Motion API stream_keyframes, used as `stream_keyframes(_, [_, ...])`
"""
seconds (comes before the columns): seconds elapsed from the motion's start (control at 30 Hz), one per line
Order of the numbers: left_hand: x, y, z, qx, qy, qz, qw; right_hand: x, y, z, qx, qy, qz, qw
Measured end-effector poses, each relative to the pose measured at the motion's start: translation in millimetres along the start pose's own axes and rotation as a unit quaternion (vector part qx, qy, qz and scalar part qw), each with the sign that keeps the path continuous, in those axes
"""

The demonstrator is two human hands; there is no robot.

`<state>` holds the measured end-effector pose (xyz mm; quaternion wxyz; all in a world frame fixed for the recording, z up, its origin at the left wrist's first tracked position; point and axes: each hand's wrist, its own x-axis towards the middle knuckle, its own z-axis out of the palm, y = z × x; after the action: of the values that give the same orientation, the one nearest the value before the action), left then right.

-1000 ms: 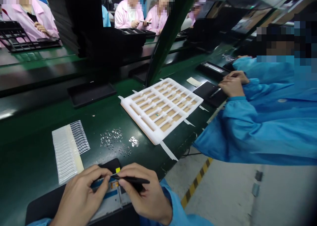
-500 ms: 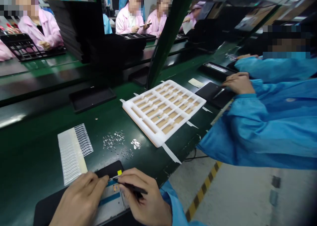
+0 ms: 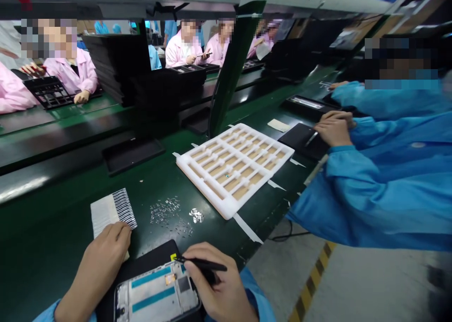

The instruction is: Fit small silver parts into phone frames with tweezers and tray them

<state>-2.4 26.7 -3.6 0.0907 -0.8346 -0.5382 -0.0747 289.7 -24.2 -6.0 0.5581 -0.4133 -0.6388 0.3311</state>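
My right hand (image 3: 222, 279) grips black tweezers (image 3: 201, 264), their tips by a small yellow tab (image 3: 173, 257) at the top edge of an opened phone body (image 3: 155, 293). Two blue strips run along the phone's silvery inside. It rests on a dark pad (image 3: 155, 252). My left hand (image 3: 109, 251) lies over the lower right part of a pale sheet lined with thin strips (image 3: 102, 213), fingers curled down and closed at its edge. The fingertips are partly hidden, so the exact hold is unclear. Tiny metallic pieces (image 3: 165, 211) lie scattered right of the sheet.
A white compartmented foam tray (image 3: 229, 213) is taped to the green bench. Behind stand a shallow black tray (image 3: 132, 155) and a green post (image 3: 229, 77). On the right, a co-worker's hands (image 3: 334, 126) work over a black pad (image 3: 300, 140). People in pink sit opposite.
My left hand has left the phone and moved up and left onto the strip sheet, uncovering the phone's inside. The right hand with the tweezers has shifted slightly right. The view has tilted up.
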Motion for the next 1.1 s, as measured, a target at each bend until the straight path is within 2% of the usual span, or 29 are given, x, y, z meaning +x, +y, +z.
stream_keyframes(0.17, [2, 3, -12.1, -0.003, -0.004, 0.010, 1.000, 2, -1, -3, 0.000, 0.011, 0.004, 1.000])
stream_keyframes(0.3, [6, 3, -24.4, -0.052, 0.027, 0.008, 0.998, 4, -6, -9, 0.017, 0.021, 0.001, 1.000])
stream_keyframes(0.37, [5, 11, -33.4, -0.084, 0.046, 0.013, 0.995, 5, -13, -11, 0.035, 0.015, -0.009, 0.999])
stream_keyframes(0.43, [2, 26, -42.9, -0.172, 0.046, 0.007, 0.984, 5, -22, -10, 0.050, -0.002, -0.011, 0.999])
stream_keyframes(0.5, [-3, 44, -50.2, -0.313, 0.013, -0.030, 0.949, 4, -31, -3, 0.047, -0.020, -0.003, 0.999])
stream_keyframes(0.6, [-12, 72, -54.0, -0.492, -0.032, -0.128, 0.860, 0, -36, 12, 0.005, -0.034, 0.030, 0.999])
stream_keyframes(0.67, [-17, 85, -52.5, -0.547, -0.029, -0.169, 0.819, -2, -35, 20, -0.002, -0.032, 0.037, 0.999])
stream_keyframes(0.73, [-20, 92, -49.8, -0.569, -0.017, -0.180, 0.802, -2, -32, 23, 0.017, -0.032, 0.032, 0.999])
stream_keyframes(0.83, [-22, 94, -47.2, -0.564, 0.008, -0.168, 0.808, -1, -31, 22, 0.044, -0.039, 0.029, 0.998])
stream_keyframes(0.93, [-23, 88, -48.2, -0.535, 0.031, -0.135, 0.833, -1, -30, 18, 0.050, -0.044, 0.030, 0.997])
stream_keyframes(1.0, [-23, 81, -50.0, -0.491, 0.024, -0.099, 0.865, 0, -27, 16, 0.023, -0.041, 0.019, 0.999])
stream_keyframes(1.1, [-25, 66, -50.8, -0.356, 0.018, -0.025, 0.934, 4, -18, 10, -0.104, -0.075, -0.053, 0.990])
